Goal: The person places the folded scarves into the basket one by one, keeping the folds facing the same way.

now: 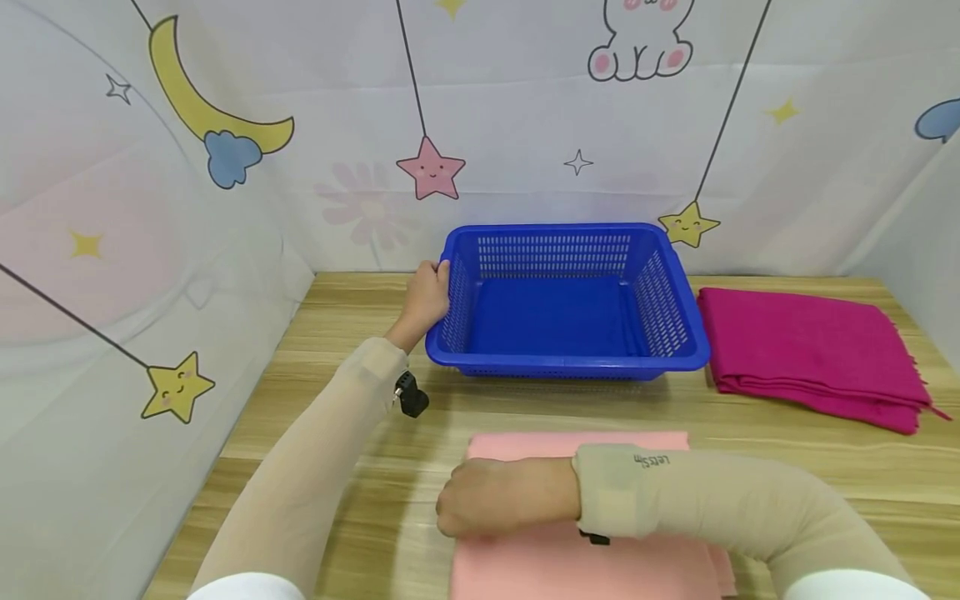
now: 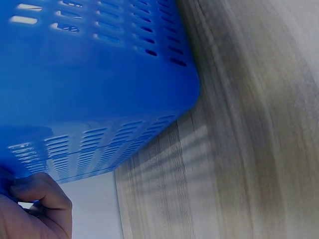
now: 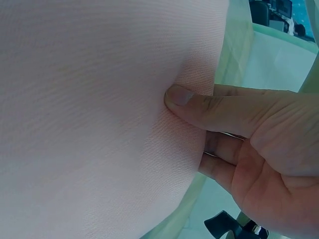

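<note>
A blue plastic basket with slotted walls stands at the back of the table. My left hand grips its left rim, with the thumb curled over the edge in the left wrist view. Nearer to me lies a folded light pink cloth. Over the cloth's left part is my right hand. The right wrist view shows its thumb on one face of the pink cloth and the fingers behind, pinching the edge. That held part looks lifted.
To the right of the basket lies a folded magenta cloth with a fringed edge. The wood-grain table ends at a white printed curtain behind and on the left. A dark blue flat layer covers the basket's bottom.
</note>
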A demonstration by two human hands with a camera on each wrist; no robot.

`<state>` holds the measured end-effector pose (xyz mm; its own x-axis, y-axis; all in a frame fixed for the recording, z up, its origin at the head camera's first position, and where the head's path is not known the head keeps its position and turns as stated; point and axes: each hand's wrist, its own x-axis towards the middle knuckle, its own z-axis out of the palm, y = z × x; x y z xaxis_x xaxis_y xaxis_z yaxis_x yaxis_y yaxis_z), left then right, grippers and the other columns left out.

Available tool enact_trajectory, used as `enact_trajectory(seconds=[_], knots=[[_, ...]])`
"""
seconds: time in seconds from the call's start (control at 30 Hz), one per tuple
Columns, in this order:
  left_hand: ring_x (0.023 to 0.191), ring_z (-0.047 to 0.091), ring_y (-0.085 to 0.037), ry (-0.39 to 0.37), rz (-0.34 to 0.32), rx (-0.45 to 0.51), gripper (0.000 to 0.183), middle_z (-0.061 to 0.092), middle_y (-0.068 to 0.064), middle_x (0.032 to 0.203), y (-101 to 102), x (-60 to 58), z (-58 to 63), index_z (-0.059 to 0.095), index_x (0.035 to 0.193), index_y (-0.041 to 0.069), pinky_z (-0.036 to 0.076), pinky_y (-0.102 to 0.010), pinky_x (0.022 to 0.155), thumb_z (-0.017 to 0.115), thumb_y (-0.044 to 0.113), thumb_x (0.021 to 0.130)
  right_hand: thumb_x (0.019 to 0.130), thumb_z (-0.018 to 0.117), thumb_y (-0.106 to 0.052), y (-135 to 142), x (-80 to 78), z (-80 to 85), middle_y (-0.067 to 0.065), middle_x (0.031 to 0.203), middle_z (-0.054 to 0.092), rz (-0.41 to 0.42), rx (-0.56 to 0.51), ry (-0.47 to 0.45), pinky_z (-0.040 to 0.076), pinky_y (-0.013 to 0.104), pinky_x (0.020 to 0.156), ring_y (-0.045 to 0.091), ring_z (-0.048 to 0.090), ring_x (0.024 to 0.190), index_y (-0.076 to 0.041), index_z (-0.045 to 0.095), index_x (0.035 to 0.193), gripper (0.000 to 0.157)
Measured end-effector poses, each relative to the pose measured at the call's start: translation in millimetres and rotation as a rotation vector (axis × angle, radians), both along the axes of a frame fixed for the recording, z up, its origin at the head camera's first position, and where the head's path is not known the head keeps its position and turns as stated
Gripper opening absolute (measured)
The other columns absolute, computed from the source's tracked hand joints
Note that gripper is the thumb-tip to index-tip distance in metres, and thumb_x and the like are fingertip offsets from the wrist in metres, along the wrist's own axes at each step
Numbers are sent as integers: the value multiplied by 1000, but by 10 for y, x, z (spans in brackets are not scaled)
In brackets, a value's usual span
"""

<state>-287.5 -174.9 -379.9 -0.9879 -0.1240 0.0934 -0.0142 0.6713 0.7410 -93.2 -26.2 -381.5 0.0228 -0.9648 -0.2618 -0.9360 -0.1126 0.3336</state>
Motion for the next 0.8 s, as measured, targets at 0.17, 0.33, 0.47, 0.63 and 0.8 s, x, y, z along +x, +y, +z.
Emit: enact_trajectory(seconds=[0.17,0.33,0.47,0.63,0.8], knots=[[88,58,-35,-2,-5,1,46,58,-27,103,1,7,7,50,121,-15,51,-46,80,30,26,111,91,64,-16,-25,-2,-6,-19,80,64,-3,-10,-2,43,17,57,0,55,66,-34,70,78,23],[87,58,-35,5,-6,-1,46,58,-27,102,4,11,16,50,120,-15,51,-46,80,30,25,111,91,65,-18,-37,3,4,-19,80,65,-9,-18,-2,44,17,59,0,57,67,-34,70,79,22],[86,58,-35,8,0,-2,45,58,-26,101,8,7,16,50,119,-15,52,-46,79,30,25,111,93,64,-20,-44,10,16,-20,82,65,-27,-2,-7,44,17,60,0,57,69,-35,71,81,20],[89,59,-36,13,2,-9,44,59,-28,103,13,11,24,51,119,-15,51,-47,82,31,24,111,93,64,-19,-48,1,15,-20,84,64,-57,29,-37,44,16,62,0,56,69,-34,71,83,19],[88,58,-36,9,-2,0,44,58,-27,102,7,24,32,50,119,-15,51,-47,81,31,24,111,91,65,-14,-34,-34,10,-19,86,64,-58,37,-55,42,17,63,0,55,70,-33,71,84,21]])
